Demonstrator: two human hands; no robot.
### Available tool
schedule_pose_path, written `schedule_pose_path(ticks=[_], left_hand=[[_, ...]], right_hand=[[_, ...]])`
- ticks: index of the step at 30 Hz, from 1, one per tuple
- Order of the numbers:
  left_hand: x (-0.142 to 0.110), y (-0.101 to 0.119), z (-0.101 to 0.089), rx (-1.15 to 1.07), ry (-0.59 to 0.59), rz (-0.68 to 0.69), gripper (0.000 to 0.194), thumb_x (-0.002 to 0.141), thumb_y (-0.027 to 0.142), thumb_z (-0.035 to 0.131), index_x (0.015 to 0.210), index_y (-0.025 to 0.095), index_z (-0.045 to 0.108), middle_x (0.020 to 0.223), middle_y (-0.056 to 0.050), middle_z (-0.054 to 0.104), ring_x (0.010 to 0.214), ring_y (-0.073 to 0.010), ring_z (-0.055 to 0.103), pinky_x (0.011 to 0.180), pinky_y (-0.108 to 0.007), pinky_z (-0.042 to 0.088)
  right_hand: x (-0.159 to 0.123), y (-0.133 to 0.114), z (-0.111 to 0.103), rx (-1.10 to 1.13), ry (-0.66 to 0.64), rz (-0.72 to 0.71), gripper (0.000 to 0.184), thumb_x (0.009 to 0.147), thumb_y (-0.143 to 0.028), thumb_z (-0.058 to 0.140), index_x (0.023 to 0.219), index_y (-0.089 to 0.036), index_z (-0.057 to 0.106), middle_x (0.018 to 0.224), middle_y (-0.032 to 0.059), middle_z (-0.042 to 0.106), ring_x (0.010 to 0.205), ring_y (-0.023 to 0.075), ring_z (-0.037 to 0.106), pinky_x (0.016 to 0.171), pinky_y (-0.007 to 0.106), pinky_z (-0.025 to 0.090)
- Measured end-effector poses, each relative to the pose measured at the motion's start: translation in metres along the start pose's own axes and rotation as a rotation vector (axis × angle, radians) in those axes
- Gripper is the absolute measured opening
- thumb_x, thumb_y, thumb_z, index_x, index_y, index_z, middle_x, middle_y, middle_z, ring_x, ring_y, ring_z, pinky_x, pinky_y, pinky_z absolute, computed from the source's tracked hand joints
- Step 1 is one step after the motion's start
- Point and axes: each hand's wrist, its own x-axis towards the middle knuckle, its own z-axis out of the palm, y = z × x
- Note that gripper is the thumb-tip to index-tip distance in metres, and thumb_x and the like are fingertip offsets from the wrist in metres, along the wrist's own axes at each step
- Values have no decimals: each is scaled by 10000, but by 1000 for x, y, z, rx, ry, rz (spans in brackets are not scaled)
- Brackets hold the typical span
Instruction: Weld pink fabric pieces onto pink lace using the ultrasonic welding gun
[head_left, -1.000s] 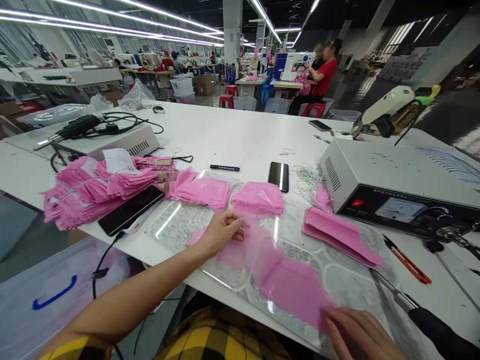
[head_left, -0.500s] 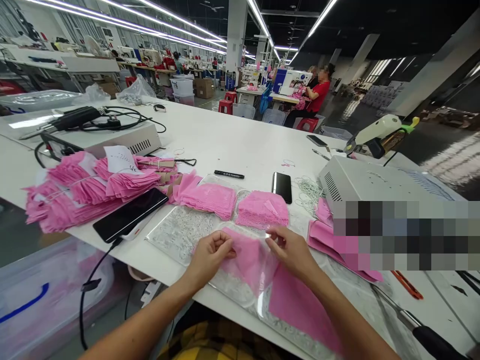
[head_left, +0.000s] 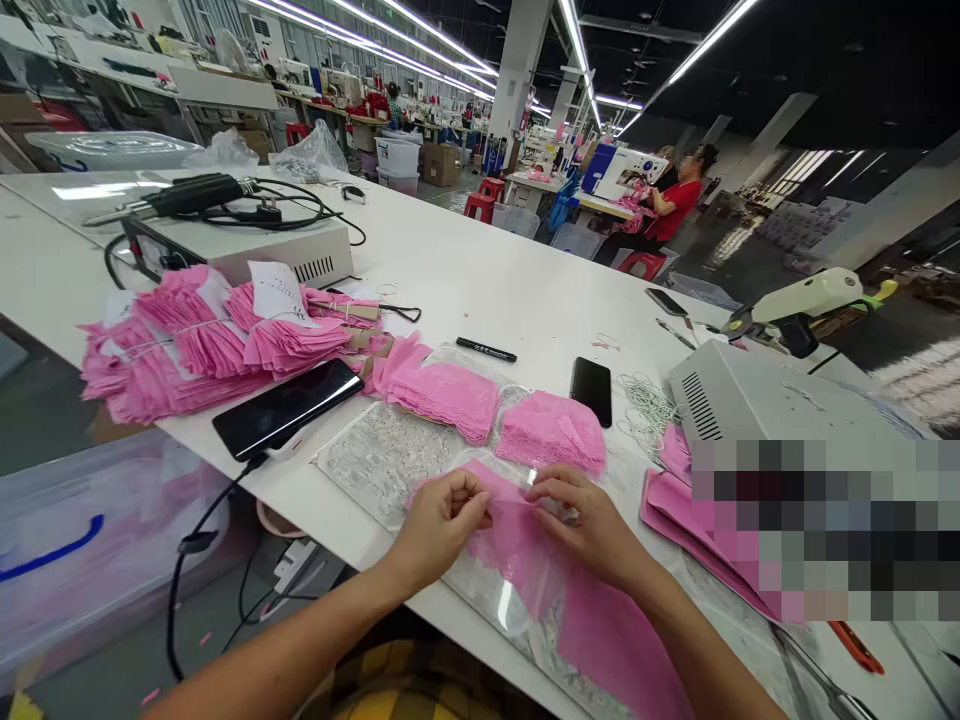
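A thin, sheer piece of pink fabric (head_left: 510, 545) lies under my fingers on a clear, textured board (head_left: 375, 460). My left hand (head_left: 439, 530) is closed in a pinch at its upper left edge, thumb against curled fingers. Just across from it, my right hand (head_left: 585, 520) pinches the upper edge between thumb and fingertips. The exact grip points are partly hidden by the fingers. A larger pink fabric panel (head_left: 615, 640) extends below my right forearm. Beyond my hands sit two stacks of pink lace-edged pieces, a left stack (head_left: 446, 395) and a right stack (head_left: 551, 430).
Tied pink bundles (head_left: 202, 335) and a large phone (head_left: 289, 405) are on the left. Behind are a black marker (head_left: 486, 349) and a smaller phone (head_left: 592, 391). A grey box (head_left: 780, 400), folded pink pieces (head_left: 694, 530) and an orange cutter (head_left: 855, 645) stand right.
My right hand has come closer to my left, narrowing the gap between the fingertips. The whole view has shifted, so the table's things appear farther right.
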Motion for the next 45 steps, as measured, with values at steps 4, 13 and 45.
schedule_pose_path(ticks=[4, 13, 45], left_hand=[[-5, -3, -5, 105, 37, 56, 263, 819, 414, 602, 744, 163, 575, 669, -15, 610, 633, -149, 596, 625, -268, 502], [-21, -10, -34, 853, 338, 590, 134, 906, 210, 499, 815, 211, 597, 967, -31, 694, 941, -214, 625, 834, -376, 411], [-15, -14, -45, 1100, 364, 521, 159, 888, 194, 480, 783, 197, 600, 1090, -80, 665, 1064, -265, 593, 910, -448, 422]], right_hand=[[17, 0, 2, -14, -41, 32, 140, 835, -216, 517, 764, -211, 638, 824, 39, 658, 761, 160, 585, 636, 283, 456], [65, -20, 7, 44, -212, -8, 136, 787, -134, 533, 763, -206, 646, 736, -6, 673, 665, 124, 589, 623, 256, 451], [-45, -16, 24, -325, 58, -348, 154, 867, -89, 496, 863, -197, 606, 799, 40, 618, 712, 132, 563, 617, 247, 464]])
